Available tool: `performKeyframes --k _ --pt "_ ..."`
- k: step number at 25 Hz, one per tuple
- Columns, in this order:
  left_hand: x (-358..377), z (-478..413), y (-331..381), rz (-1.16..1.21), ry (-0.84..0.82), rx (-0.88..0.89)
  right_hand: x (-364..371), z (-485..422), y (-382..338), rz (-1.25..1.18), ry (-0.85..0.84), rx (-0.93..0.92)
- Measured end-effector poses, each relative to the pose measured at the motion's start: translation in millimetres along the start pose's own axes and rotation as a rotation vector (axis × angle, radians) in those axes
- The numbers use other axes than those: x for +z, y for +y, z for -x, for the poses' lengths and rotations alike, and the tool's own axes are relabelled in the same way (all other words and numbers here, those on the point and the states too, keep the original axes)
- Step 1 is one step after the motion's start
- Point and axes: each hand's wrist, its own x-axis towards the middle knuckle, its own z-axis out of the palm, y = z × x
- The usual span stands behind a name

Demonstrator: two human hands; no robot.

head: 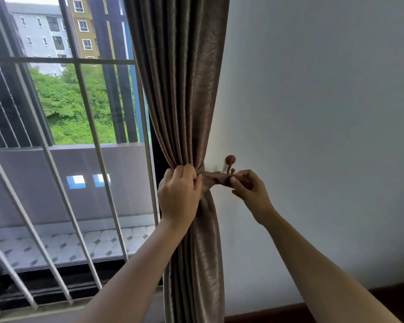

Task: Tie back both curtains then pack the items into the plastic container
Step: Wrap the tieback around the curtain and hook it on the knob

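Step in hand, by my reading: tying back one curtain. Packing is not yet started.

Your left hand (179, 194) curls round the gathered waist of the shiny grey-brown pleated fabric curtain (184, 89), fingers bunched at its front. Your right hand (250, 190) pinches the free end of the matching brown fabric tie-back band (216, 179), which runs taut between your two hands.

The small round-headed brown wall hook (230, 160) sits just above your right thumb, close against the band. You cannot tell from here whether the loop is already on it.

Next move, as judged: lift the band's end over the hook's tip under tension, then release the left-hand grip.

Second curtain and plastic container: not in view.
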Motion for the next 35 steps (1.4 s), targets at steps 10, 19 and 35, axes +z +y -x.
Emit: performKeyframes --k 10,19,35 --pt "37.6 17.6 -42.0 -0.180 0.094 0.770 32.7 -35.4 28.6 -0.354 0.435 0.208" --pt "42.4 26.1 -43.8 -0.120 0.082 0.705 25.6 -42.9 28.6 0.164 0.323 0.114" --pt "55.0 33.8 -28.3 -0.125 0.093 0.573 14.1 -51.4 31.1 0.327 0.224 0.105"
